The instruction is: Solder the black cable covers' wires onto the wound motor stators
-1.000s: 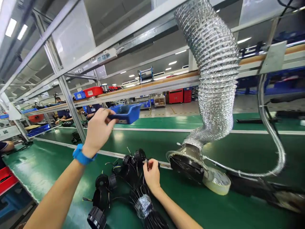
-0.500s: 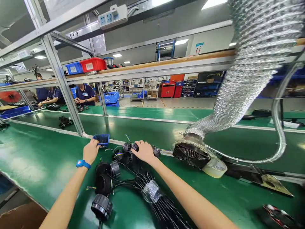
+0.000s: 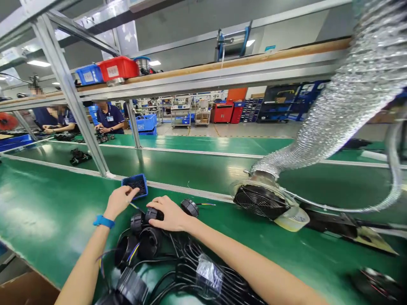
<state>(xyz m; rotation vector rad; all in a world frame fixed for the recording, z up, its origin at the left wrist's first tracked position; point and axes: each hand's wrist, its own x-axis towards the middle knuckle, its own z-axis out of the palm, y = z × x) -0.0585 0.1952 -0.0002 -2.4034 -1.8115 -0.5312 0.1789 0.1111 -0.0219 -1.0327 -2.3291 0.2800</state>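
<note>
You're in a factory assembly hall: your long green tabletop (image 3: 41,203) runs beneath metal framing (image 3: 71,101) and a silver duct (image 3: 343,114). Off to your left, people in navy shirts (image 3: 110,120) are busy, and labelled bins (image 3: 117,67) sit on the shelf (image 3: 254,61).

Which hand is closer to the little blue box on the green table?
Left. The left hand has its fingertips over the near side of the blue box; the right hand is farther off, to the box's right, on a black cap.
</note>
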